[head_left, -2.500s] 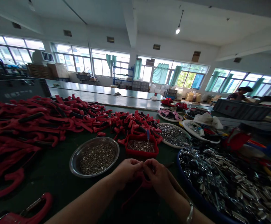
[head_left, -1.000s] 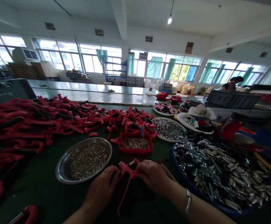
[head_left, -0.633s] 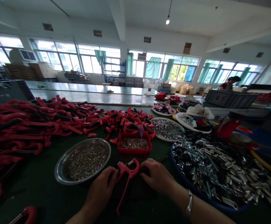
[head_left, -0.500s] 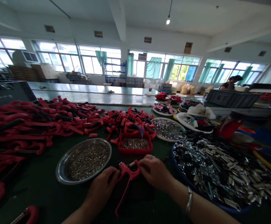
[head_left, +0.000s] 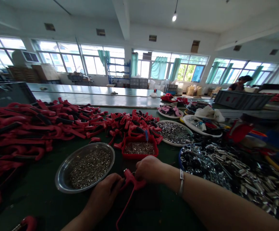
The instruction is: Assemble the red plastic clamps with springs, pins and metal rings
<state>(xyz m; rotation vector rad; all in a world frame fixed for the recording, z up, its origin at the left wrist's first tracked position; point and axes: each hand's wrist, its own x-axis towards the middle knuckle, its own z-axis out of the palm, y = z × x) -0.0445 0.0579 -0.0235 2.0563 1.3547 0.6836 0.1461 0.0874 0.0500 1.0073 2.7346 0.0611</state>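
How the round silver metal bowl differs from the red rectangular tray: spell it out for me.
The round silver metal bowl is wide and shiny; the red rectangular tray is smaller. The bowl lies near the left hand; the tray sits just beyond the right hand. A slim blue item pokes up from the tray; none shows in the bowl. Both hold many small metal pieces.

Holds a red handle (head_left: 131,179) with the left hand (head_left: 104,194), covers part with the right hand (head_left: 151,170), near a metal bowl (head_left: 63,176).
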